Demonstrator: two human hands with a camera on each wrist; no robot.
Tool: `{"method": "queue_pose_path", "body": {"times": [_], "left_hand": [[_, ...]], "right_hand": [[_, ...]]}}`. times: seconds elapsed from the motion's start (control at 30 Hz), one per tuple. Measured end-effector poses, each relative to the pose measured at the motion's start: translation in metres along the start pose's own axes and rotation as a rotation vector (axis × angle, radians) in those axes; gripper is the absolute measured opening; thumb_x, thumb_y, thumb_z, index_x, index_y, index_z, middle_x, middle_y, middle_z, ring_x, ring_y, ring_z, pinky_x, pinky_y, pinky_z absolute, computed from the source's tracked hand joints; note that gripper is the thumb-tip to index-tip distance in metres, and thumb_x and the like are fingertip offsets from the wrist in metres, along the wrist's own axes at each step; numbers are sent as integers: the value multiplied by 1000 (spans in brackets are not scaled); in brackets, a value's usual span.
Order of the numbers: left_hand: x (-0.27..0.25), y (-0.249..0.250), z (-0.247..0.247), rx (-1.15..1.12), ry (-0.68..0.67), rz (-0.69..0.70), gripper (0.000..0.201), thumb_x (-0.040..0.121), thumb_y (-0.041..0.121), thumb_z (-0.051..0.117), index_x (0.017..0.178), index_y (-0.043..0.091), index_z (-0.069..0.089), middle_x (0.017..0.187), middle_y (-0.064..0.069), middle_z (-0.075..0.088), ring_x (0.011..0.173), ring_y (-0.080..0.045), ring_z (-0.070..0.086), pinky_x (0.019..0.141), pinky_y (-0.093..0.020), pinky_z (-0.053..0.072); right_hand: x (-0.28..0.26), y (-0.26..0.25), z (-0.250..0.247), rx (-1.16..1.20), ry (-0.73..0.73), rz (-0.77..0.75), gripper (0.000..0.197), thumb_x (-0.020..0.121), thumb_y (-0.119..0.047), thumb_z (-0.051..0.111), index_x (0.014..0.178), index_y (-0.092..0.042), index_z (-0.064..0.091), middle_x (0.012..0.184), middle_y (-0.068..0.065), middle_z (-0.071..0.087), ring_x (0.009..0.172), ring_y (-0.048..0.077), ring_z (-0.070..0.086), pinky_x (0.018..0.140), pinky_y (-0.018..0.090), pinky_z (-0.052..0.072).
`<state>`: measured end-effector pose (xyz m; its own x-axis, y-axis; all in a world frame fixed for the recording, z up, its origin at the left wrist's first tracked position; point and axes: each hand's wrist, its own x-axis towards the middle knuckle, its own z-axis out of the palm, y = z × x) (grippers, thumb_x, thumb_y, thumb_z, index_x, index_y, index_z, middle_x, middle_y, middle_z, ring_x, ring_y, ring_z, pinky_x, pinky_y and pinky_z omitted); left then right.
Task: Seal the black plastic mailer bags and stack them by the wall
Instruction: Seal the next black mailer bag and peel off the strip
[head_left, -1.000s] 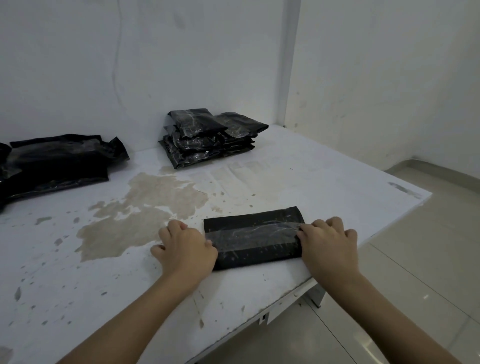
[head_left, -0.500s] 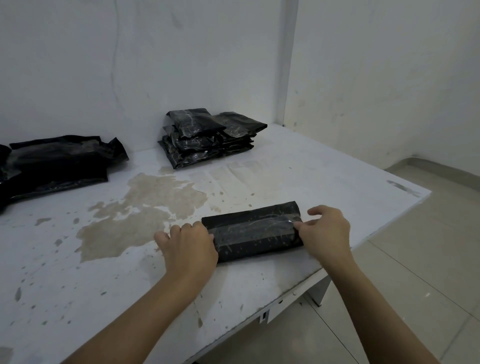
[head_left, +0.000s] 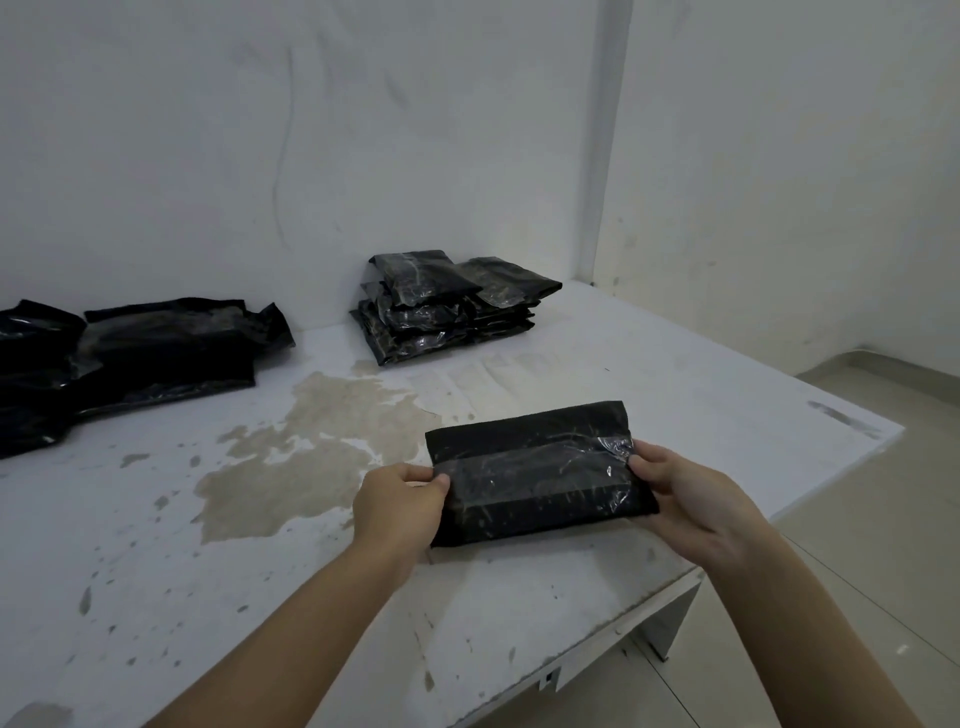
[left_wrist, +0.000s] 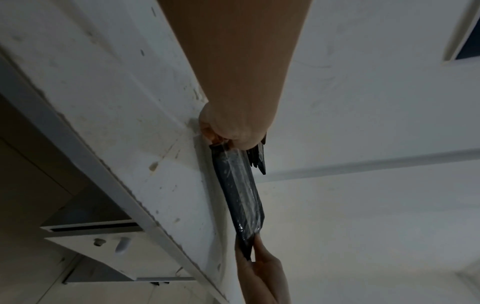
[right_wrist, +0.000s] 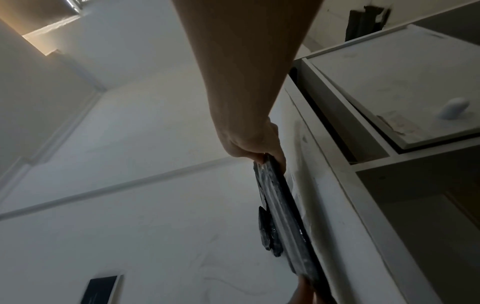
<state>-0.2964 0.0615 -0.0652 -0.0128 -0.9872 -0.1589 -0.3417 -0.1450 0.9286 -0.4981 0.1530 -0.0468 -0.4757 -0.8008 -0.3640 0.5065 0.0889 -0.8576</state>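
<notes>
Both hands are on the black mailer bag (head_left: 540, 473) here, one at each short end. The left hand (head_left: 397, 506) has its fingers (head_left: 410, 473) curled round the left edge, thumb pinching down on top; the right hand (head_left: 685, 493) pinches the right edge the same way, thumb over the crinkled clear tape strip that runs along the bag's length. The bag is tilted, far edge raised toward the wall; the left wrist view shows it clear of the surface (head_left: 675, 374) along most of its length, though whether the near edge touches I cannot tell. It sits above the near right part of the surface, just right of the big brown stain (head_left: 311, 447).

From the left wrist, the bag (left_wrist: 240, 193) runs edge-on from the left hand (left_wrist: 233, 131) down to the right hand (left_wrist: 259, 267). From the right wrist, the right hand (right_wrist: 254, 144) clamps the bag (right_wrist: 283, 216), thumb one side, fingers the other.

Beyond the stain, against the wall, sits the stack of sealed mailer bags (head_left: 447, 306). Left of the stain, also by the wall, lies a looser heap of black bags (head_left: 130, 353).
</notes>
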Motion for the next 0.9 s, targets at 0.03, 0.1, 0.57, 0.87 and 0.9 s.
{"method": "queue_pose_path", "body": {"times": [0.03, 0.1, 0.57, 0.87, 0.9], "left_hand": [[0, 1, -1, -76, -15, -35, 13, 90, 11, 64, 101, 6, 68, 92, -6, 67, 91, -24, 64, 79, -33, 52], [-1, 0, -2, -135, -70, -64, 9, 90, 7, 63, 98, 7, 68, 94, -8, 68, 95, -26, 64, 90, -41, 52], [-10, -14, 11, 65, -97, 36, 21, 91, 14, 63, 70, 15, 65, 76, -4, 66, 70, -18, 56, 67, -31, 48], [-8, -16, 5, 18, -145, 10, 26, 93, 10, 59, 67, 9, 63, 70, -10, 62, 59, -20, 51, 57, -27, 41], [-8, -17, 6, 30, -139, 20, 26, 93, 11, 59, 67, 10, 63, 71, -9, 63, 60, -19, 52, 59, -27, 40]], "right_hand": [[1, 2, 1, -65, 49, -39, 27, 95, 5, 40, 94, -3, 66, 88, 12, 69, 82, 25, 64, 67, 35, 49], [4, 6, 3, -392, 216, -173, 19, 92, -3, 49, 97, -2, 67, 85, 8, 67, 79, 22, 60, 66, 32, 46], [18, 45, 16, -1434, 446, -323, 66, 89, -67, 35, 116, -6, 42, 121, 13, 53, 111, 32, 49, 90, 43, 34], [13, 48, 22, -1527, 429, -252, 108, 60, -93, 35, 123, -5, 41, 123, 10, 48, 117, 30, 45, 95, 45, 34], [15, 47, 22, -1497, 444, -265, 100, 66, -89, 38, 121, -5, 42, 122, 10, 49, 115, 30, 46, 94, 44, 33]]}}
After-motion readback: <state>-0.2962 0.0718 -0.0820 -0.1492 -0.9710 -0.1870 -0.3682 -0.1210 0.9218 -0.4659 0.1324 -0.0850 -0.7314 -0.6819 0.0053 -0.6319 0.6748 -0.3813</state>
